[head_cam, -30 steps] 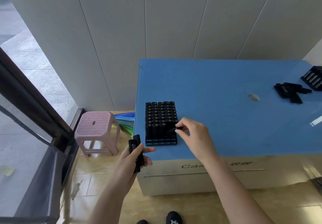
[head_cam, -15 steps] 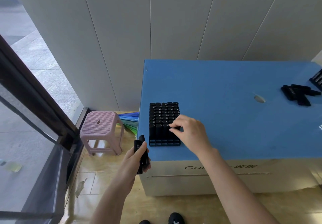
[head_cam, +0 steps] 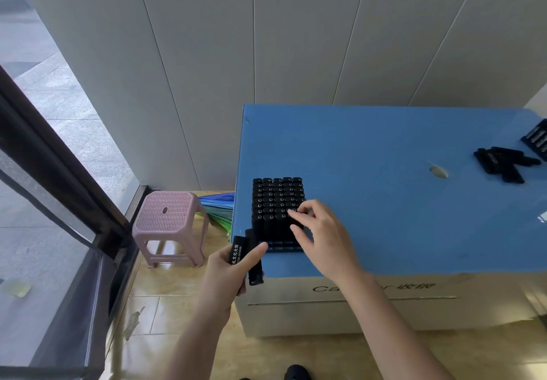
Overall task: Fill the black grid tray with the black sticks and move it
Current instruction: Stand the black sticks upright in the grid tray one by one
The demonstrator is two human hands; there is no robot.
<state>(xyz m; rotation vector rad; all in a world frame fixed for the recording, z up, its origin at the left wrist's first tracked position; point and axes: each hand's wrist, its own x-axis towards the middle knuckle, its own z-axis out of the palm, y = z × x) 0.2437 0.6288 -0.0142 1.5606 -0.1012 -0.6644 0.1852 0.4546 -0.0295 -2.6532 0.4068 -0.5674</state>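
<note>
Nearly every cell of the black grid tray [head_cam: 276, 202] holds an upright black stick; the tray sits directly under my right hand [head_cam: 321, 237], at the near left corner of the blue surface [head_cam: 384, 202]. My right fingertips [head_cam: 296, 215] press on the stick tops at the tray's near right corner, pinched together there; whether they grip a stick or only push one down, I cannot tell. My left hand [head_cam: 229, 273], just beside and nearer than the tray, off the surface's edge, is clamped on two spare sticks [head_cam: 245, 257], one bearing white print.

Judgement: the step in hand is seating one of the last sticks. To do it well I should hold each stick vertical over its cell, lower it straight, and press until its top is level with its neighbours, then feed the next from my left hand.

Far to the right of my right hand lie loose sticks [head_cam: 503, 163] and a second tray [head_cam: 537, 143]. Left of my left hand, on the floor, stands a pink stool [head_cam: 168, 220].
</note>
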